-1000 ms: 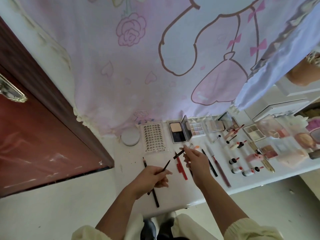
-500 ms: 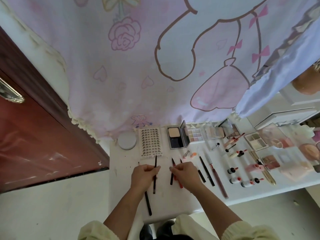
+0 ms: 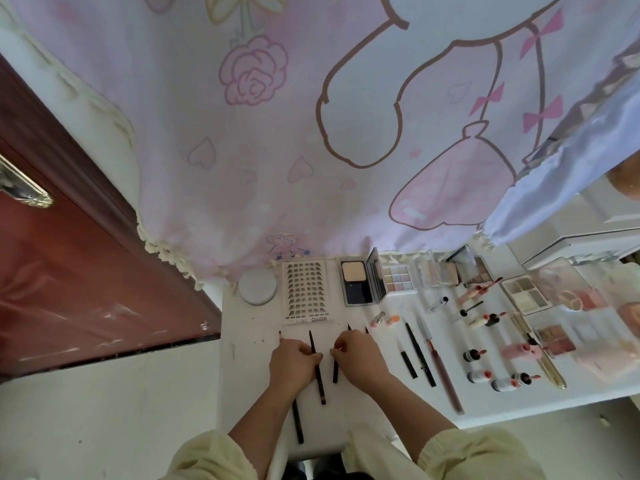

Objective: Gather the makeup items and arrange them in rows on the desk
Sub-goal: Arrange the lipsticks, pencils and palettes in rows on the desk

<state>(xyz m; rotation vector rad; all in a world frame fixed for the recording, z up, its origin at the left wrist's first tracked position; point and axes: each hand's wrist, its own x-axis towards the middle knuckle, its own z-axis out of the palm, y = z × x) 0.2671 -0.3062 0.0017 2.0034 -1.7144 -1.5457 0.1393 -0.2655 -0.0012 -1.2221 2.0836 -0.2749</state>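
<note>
Since half a second before, we had brought our left hand (image 3: 294,365) and right hand (image 3: 356,358) lower on the desk (image 3: 242,393), each pinching a dark pencil (image 3: 318,372) flat, extending the row.

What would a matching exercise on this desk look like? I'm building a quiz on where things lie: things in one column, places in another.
Things:
1. round white lid
2. lash card
3. gold pen
4. open compact

Places:
A. right side, among the small bottles
B. far left corner of the desk
C. just right of the lid
D. between the lash card and the pastel palette

Pairs: 1-B, 2-C, 3-A, 4-D
</note>
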